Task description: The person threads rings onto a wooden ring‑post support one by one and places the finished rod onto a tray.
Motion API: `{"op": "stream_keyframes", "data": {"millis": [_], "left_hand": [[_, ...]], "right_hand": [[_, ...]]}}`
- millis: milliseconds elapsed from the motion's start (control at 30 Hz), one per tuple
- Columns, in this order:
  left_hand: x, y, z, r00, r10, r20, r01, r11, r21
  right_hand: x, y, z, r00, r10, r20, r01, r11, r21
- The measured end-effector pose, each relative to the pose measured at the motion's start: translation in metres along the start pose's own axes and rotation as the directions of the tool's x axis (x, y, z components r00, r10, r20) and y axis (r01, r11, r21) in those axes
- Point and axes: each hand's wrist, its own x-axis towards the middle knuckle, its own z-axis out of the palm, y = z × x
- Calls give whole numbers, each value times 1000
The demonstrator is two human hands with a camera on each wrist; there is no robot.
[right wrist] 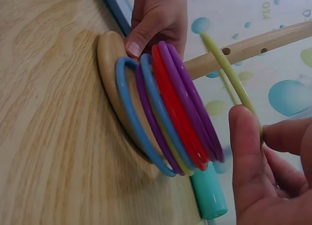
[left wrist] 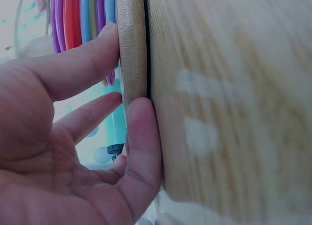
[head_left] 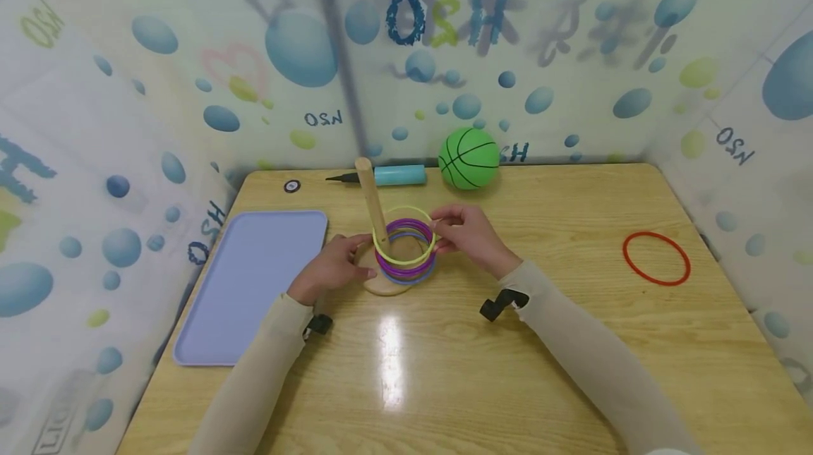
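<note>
My right hand [head_left: 473, 238] pinches a yellow ring [right wrist: 233, 74] between thumb and fingers. The ring encircles the upright wooden post [head_left: 373, 197], held above a stack of rings. That stack, with purple, red, blue and yellow rings [right wrist: 168, 105], lies around the post on a round wooden base [right wrist: 110, 59]. My left hand [head_left: 330, 268] grips the left edge of the base, thumb on its upper face and a finger at its rim, as the left wrist view shows. Some of the left fingers are hidden in the head view.
A lavender tray [head_left: 248, 286] lies at the left of the table. Behind the post are a blue pump [head_left: 399, 175] with a black nozzle and a green ball [head_left: 468, 159]. A small dark disc [head_left: 292, 186] sits at back left, a red ring [head_left: 625, 252] far right.
</note>
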Motion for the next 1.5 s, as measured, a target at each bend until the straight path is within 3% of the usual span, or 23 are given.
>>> {"op": "stream_keyframes", "data": {"millis": [567, 800, 1067, 1500], "left_hand": [[0, 0, -1, 1000, 0, 13, 0, 1000, 21], [1, 1, -1, 1000, -12, 15, 11, 1000, 20], [0, 3, -1, 1000, -14, 19, 14, 1000, 13], [1, 0, -1, 998, -44, 38, 45, 999, -26]], "right_hand": [[2, 11, -4, 1000, 17, 8, -15, 987, -158], [1, 14, -13, 999, 40, -25, -44, 981, -188], [-12, 11, -40, 998, 49, -32, -55, 971, -234], [-42, 16, -104, 998, 8, -67, -29, 945, -327]]}}
